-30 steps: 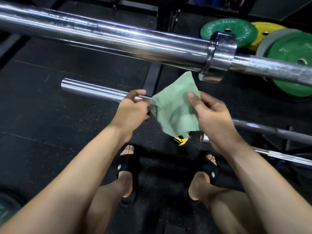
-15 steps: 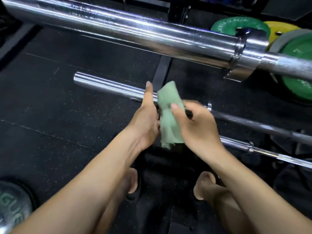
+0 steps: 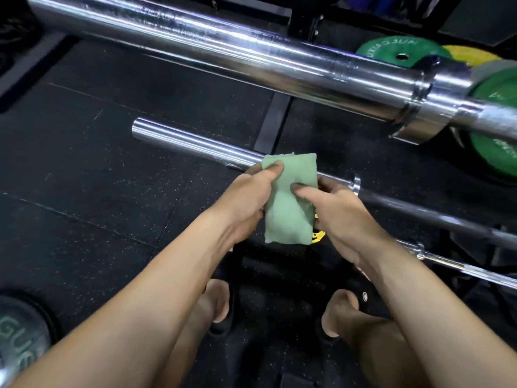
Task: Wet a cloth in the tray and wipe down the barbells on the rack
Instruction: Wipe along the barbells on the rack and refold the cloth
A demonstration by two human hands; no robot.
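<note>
Nearest the camera, the person's bare legs and sandalled feet (image 3: pixel 221 303) stood on the black floor (image 3: pixel 84 191), squared to the rack, a stance that looked chosen for working along the bars. Above them both forearms reached forward and met at the cloth (image 3: pixel 288 203), a green piece folded into a narrow pad and held upright between the hands. The left hand (image 3: pixel 246 200) gripped its left edge, thumb curled over the top corner; the right hand (image 3: pixel 335 211) pinched the right edge, thumb pressed on the front face and fingers behind. Held so, the folds were probably being kept flat, giving a thick clean face to press on steel. Whether the cloth was wet could not be told, and no tray showed. Just behind the cloth's top edge ran the lower bar (image 3: pixel 195 144), its sleeve end pointing left; it seemed the likely one for wiping, as the pad sat right before it. A thin bar (image 3: pixel 461 267) lay lower at the right. Farther up, the thick top bar (image 3: pixel 223 49) crossed the whole view, with its collar (image 3: pixel 419 107) toward the right. Beyond that, green plates (image 3: pixel 397 49) lay by the rack's far right corner.
</note>
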